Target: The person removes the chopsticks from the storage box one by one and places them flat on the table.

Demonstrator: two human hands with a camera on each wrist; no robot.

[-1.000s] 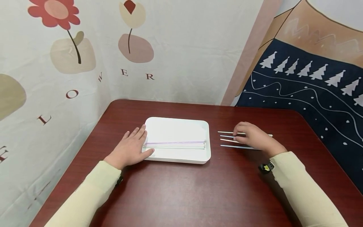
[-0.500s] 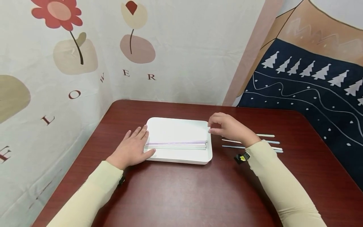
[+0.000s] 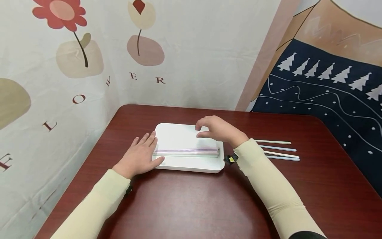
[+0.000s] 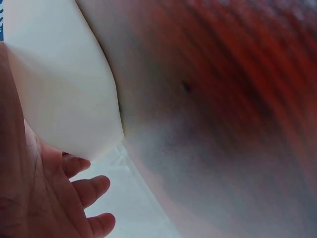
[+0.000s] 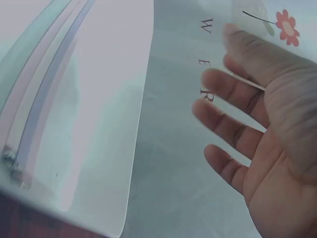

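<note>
A shallow white tray (image 3: 176,136) lies on the table, several pastel chopsticks (image 3: 191,152) side by side in it. In the right wrist view the chopsticks (image 5: 37,82) look green, pink, white and blue, with silvery ends. My left hand (image 3: 138,157) rests flat on the tray's left rim, fingers spread; the left wrist view shows its palm and fingers (image 4: 91,191) along the tray's white wall. Over the tray's right back part hangs my right hand (image 3: 219,128), loosely bent and holding nothing. Several more chopsticks (image 3: 279,147) lie right of the tray, partly hidden by the right sleeve.
The dark red table (image 3: 191,196) has rounded back corners. A pale flower-print cloth (image 3: 191,59) stands behind and to the left. A navy tree-print cloth (image 3: 322,89) hangs at the right.
My right hand has moved left from above the loose chopsticks to above the tray, uncovering their right ends. The left hand stays on the tray's rim.
</note>
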